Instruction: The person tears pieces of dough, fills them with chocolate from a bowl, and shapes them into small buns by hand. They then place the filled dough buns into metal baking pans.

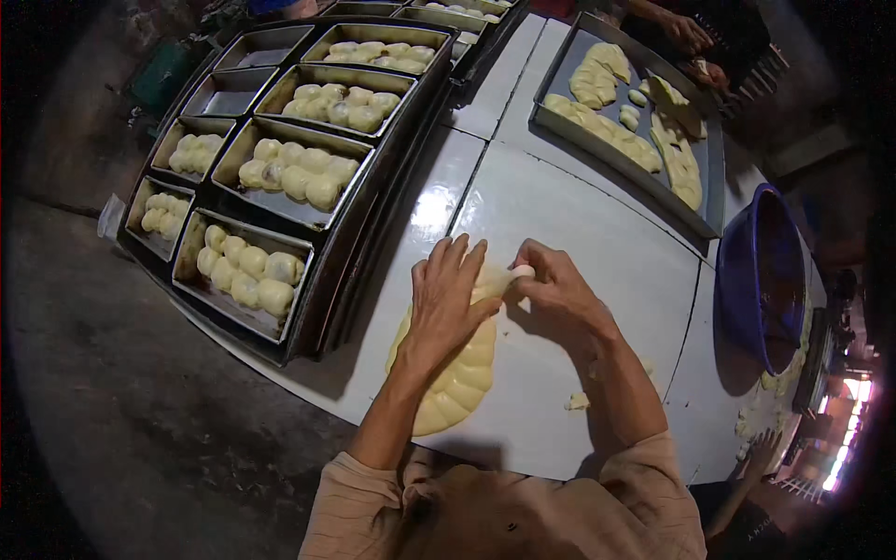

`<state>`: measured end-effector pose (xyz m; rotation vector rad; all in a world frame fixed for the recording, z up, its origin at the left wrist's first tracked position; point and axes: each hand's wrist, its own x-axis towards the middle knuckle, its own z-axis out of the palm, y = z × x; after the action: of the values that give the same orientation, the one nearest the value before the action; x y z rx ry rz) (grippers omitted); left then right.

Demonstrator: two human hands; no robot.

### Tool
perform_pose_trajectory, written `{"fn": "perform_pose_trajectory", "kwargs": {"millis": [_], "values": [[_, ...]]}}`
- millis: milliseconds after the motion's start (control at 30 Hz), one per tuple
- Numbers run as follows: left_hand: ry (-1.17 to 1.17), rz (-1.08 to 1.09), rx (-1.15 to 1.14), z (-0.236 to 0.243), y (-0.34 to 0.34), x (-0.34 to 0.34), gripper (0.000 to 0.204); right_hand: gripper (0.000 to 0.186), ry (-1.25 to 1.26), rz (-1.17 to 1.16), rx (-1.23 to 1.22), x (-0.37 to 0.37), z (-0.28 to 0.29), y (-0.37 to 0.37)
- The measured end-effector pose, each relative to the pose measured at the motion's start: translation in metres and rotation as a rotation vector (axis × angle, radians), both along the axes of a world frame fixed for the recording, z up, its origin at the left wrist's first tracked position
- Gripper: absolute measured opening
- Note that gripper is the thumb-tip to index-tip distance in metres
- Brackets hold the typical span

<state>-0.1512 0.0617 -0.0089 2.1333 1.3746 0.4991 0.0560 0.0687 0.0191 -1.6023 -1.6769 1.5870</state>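
A long slab of pale yellow dough [457, 390] with ridges across it lies on the white tiled table [597, 238] before me. My left hand [446, 297] rests flat over its far part, fingers stretched out and slightly apart. At the dough's far right end, my right hand [558, 287] pinches a small piece of dough [523, 272] between thumb and fingers. A stretched strip seems to join that piece to the slab; the left hand partly hides the join.
Loaf tins [322, 219], several with dough balls, sit on a dark rack at left. A grey tray [713, 201] of dough pieces lies at far right, near a co-worker's hands [689, 37]. A purple basin [761, 280] stands at right. Dough scraps [578, 401] lie by my right forearm.
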Motion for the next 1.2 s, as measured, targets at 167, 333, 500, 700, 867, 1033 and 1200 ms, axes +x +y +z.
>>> {"fn": "perform_pose_trajectory", "kwargs": {"millis": [167, 333, 500, 700, 867, 1033, 1200], "values": [[-0.084, 0.007, 0.02, -0.013, 0.002, 0.001, 0.081, 0.033, 0.509, -0.274, -0.087, 0.005, -0.018, -0.008], [-0.078, 0.005, 0.048, -0.013, -0.001, 0.004, 0.082, 0.033, -0.001, -0.098, 0.045, 0.003, -0.019, -0.012], [-0.082, -0.047, 0.087, -0.001, -0.002, 0.012, 0.078, 0.038, 0.13, -0.208, 0.155, -0.008, -0.018, -0.019], [-0.031, -0.144, 0.073, -0.008, -0.001, 0.018, 0.038, 0.021, 0.296, -0.374, 0.013, -0.005, -0.024, -0.029], [0.067, -0.14, 0.257, -0.025, -0.002, 0.019, 0.026, 0.022, 0.607, -0.424, 0.002, 0.019, 0.0, -0.052], [0.0, -0.149, -0.059, -0.01, -0.003, 0.017, 0.087, 0.039, 0.996, -0.594, 0.131, 0.05, 0.031, -0.069], [-0.332, -0.319, -0.172, 0.033, -0.013, 0.067, 0.11, 0.048, 0.928, -0.73, 0.044, 0.067, 0.02, -0.096]]}}
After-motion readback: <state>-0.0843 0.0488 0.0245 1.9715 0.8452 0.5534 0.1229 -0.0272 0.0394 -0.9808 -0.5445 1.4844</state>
